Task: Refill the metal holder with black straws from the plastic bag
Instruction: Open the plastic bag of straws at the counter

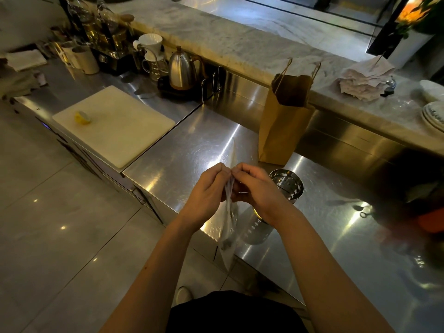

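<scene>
**Step in hand (judged):** opening the bag; no refilling has begun.
- Left hand (209, 188) and right hand (254, 188): raised together above the near counter edge, thumbs and forefingers of both pinching the top edge of the clear thin plastic bag (228, 241), other fingers curled.
- The bag hangs limp from the pinch, down past the counter's front.
- Black straws (227, 243): taken to be the dark smudge low inside the bag; too blurred to confirm.
- Perforated cylindrical metal holder (288, 188): upright just right of the right hand, mouth open, nothing visibly standing in it.
- Second perforated metal cylinder (258, 233): nearer, partly hidden under the right wrist; contents cannot be told.

**Next move (judged):** part the bag's mouth, take the straws out in a bunch and stand them in a holder to the right.

**Surface:** brushed stainless-steel counter (192, 145), glare-streaked.
- Brown paper carrier bag (281, 126): upright, beyond the holder.
- White rectangular cutting board (113, 123): far left, bearing a yellow lemon piece (83, 117).
- Steel gooseneck kettle (181, 70) and white ceramic coffee dripper (150, 43): far left.

**Room:** pale marble ledge (240, 37) behind the counter; grey glossy floor tiles (60, 212) at left.
</scene>
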The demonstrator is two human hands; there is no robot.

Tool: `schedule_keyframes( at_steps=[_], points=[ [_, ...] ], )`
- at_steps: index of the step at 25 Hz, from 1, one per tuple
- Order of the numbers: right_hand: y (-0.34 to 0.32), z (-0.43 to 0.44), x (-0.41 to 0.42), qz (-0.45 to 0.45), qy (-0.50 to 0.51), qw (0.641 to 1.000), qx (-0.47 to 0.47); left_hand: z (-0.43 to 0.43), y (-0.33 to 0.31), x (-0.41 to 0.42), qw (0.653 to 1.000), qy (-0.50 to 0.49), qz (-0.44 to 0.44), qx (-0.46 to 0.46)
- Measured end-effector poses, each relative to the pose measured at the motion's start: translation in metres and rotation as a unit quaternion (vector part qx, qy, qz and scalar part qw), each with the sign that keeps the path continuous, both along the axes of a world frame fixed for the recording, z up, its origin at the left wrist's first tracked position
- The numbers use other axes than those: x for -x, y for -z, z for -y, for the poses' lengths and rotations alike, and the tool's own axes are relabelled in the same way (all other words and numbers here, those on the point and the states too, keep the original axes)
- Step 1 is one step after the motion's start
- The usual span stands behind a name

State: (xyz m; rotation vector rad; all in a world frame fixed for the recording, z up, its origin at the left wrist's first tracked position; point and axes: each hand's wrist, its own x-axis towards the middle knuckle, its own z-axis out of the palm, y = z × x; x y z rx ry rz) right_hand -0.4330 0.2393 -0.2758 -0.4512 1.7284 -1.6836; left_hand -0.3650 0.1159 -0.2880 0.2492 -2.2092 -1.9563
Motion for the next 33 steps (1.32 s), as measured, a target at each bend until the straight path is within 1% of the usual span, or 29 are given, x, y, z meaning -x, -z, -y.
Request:
schedule_keyframes(
  at_steps=[4,13,17,22,25,29,33],
  points=[
    [-0.001,-0.001,-0.002,0.028,0.010,0.999,0.037,-0.006,-0.004,0.003,1.000,0.000,-0.008,-0.004],
    [-0.009,-0.002,-0.003,0.008,0.032,0.998,0.059,-0.009,-0.015,0.006,0.999,0.017,-0.032,-0.032],
    [-0.012,-0.004,0.000,-0.015,0.026,0.997,0.066,-0.008,-0.020,0.008,0.999,0.020,-0.040,-0.012],
    [-0.011,-0.007,0.004,-0.020,0.008,0.997,0.079,-0.009,-0.022,0.011,0.999,0.028,-0.035,0.011],
    [-0.011,-0.009,0.006,-0.020,0.006,0.997,0.077,-0.010,-0.024,0.011,0.998,0.028,-0.049,0.016],
    [-0.016,-0.006,0.006,-0.085,0.031,0.994,0.056,-0.015,-0.026,0.014,0.997,0.019,-0.076,0.014],
    [-0.019,-0.005,0.008,-0.068,0.057,0.995,0.044,-0.010,-0.030,0.015,0.994,0.026,-0.092,0.051]
  ],
)
